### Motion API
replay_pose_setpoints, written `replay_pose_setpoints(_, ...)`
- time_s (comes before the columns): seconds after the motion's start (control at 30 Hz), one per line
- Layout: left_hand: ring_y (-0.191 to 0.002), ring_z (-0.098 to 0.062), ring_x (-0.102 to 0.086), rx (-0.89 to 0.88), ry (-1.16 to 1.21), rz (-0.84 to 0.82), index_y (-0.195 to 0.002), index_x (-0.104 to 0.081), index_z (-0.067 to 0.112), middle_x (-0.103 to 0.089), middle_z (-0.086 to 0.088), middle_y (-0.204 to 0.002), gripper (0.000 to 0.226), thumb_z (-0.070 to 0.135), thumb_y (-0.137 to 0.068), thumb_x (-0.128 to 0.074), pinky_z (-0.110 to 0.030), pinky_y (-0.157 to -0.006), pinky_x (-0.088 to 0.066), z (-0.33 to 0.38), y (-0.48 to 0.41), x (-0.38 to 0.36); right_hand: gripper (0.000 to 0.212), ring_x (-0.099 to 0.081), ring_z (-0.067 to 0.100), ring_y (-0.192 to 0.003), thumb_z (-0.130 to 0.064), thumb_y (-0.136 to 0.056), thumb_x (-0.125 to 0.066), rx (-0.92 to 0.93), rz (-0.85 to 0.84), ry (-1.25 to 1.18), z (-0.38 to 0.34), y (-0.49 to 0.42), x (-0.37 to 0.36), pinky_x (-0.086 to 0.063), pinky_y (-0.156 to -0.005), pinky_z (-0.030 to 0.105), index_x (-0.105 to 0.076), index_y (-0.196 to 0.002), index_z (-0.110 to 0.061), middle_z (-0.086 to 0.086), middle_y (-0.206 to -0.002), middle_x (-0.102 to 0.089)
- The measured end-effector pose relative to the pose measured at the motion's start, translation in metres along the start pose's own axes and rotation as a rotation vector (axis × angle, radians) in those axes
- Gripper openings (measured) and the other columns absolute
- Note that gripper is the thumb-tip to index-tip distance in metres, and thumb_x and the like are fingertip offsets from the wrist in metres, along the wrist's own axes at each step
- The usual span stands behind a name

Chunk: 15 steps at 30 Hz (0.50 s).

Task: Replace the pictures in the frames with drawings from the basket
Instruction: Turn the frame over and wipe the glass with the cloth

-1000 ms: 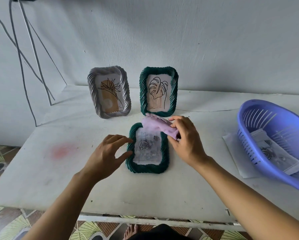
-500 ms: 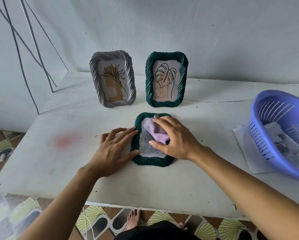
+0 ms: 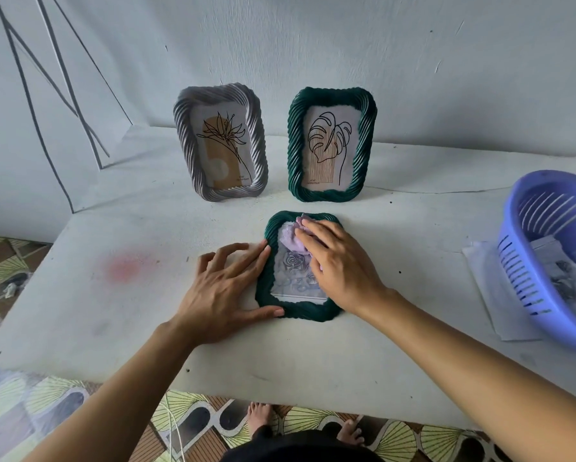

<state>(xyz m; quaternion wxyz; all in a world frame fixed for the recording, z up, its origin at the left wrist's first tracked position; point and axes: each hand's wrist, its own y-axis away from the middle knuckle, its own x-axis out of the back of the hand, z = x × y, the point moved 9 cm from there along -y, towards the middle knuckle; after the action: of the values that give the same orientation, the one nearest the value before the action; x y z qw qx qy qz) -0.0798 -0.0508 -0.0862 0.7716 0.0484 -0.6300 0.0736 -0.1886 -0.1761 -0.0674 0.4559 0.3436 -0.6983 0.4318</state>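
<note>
A dark green twisted frame (image 3: 296, 310) lies flat on the white table (image 3: 113, 315), holding a grey rose drawing (image 3: 291, 265). My right hand (image 3: 340, 265) presses a lilac cloth (image 3: 288, 240) onto the upper part of its glass, fingers fairly straight. My left hand (image 3: 226, 288) lies flat on the table, fingertips and thumb touching the frame's left edge. Behind stand a grey frame (image 3: 220, 145) with a flower picture and a second green frame (image 3: 331, 145) with a leaf picture. A purple basket (image 3: 526, 261) at the right holds several drawings (image 3: 566, 281).
A sheet of paper (image 3: 490, 295) lies under the basket's left side. Cables (image 3: 46, 105) run down the wall at the left. A faint red stain (image 3: 123, 268) marks the table. The table's front edge is close to my bare feet.
My right hand brought the lilac cloth down onto the lying frame's glass and has slid it up toward the top. My left hand settled flat against the frame's left edge.
</note>
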Motion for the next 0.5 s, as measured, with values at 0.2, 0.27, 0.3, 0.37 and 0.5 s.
replay_pose_setpoints(0.2, -0.145, -0.012, -0.024, -0.006, 0.003, 0.030, -0.159, -0.021, 0.032, -0.020, 0.022, -0.162, 0.098, 0.089, -0.081, -0.040, -0.032, -0.113, -0.016, 0.002, 0.000, 0.004, 0.044, -0.051, 0.025, -0.118, 0.006, -0.079, -0.062, 0.017, 0.046, -0.108, -0.008, -0.014, 0.001, -0.045, -0.104, 0.036, -0.069, -0.122, -0.006, 0.008, -0.129, -0.064)
replay_pose_setpoints(0.27, -0.144, -0.013, -0.026, -0.009, 0.011, 0.049, -0.158, -0.026, 0.031, -0.022, 0.021, -0.162, 0.097, 0.088, -0.081, -0.043, -0.031, -0.112, -0.016, 0.003, 0.001, 0.006, 0.041, -0.052, 0.025, -0.115, 0.006, -0.081, -0.060, 0.054, 0.018, -0.142, -0.013, -0.015, 0.001, -0.045, -0.102, 0.037, -0.071, -0.118, -0.007, 0.007, -0.126, -0.065)
replay_pose_setpoints(0.3, -0.144, -0.013, -0.027, -0.008, 0.011, 0.056, -0.157, -0.028, 0.030, -0.023, 0.021, -0.161, 0.096, 0.087, -0.081, -0.044, -0.031, -0.112, -0.016, 0.003, 0.001, 0.006, 0.038, -0.052, 0.025, -0.115, 0.005, -0.082, -0.058, 0.070, 0.003, -0.157, -0.016, -0.015, 0.000, -0.046, -0.101, 0.038, -0.072, -0.116, -0.007, 0.006, -0.124, -0.065)
replay_pose_setpoints(0.37, -0.144, -0.014, -0.028, -0.002, 0.004, 0.058, -0.157, -0.030, 0.030, -0.025, 0.019, -0.161, 0.095, 0.087, -0.082, -0.044, -0.031, -0.112, -0.017, 0.003, 0.001, 0.006, 0.035, -0.053, 0.025, -0.112, -0.001, -0.086, -0.050, 0.103, -0.027, -0.195, -0.023, -0.009, 0.000, -0.048, -0.097, 0.041, -0.073, -0.110, -0.009, 0.005, -0.120, -0.066)
replay_pose_setpoints(0.5, -0.144, -0.013, -0.027, 0.008, -0.003, 0.056, -0.157, -0.030, 0.030, -0.027, 0.019, -0.161, 0.096, 0.087, -0.081, -0.044, -0.031, -0.111, -0.018, 0.002, 0.001, 0.004, 0.035, -0.052, 0.023, -0.111, -0.007, -0.088, -0.045, 0.181, -0.093, -0.259, -0.036, 0.010, -0.001, -0.047, -0.093, 0.041, -0.074, -0.107, -0.012, 0.001, -0.116, -0.066)
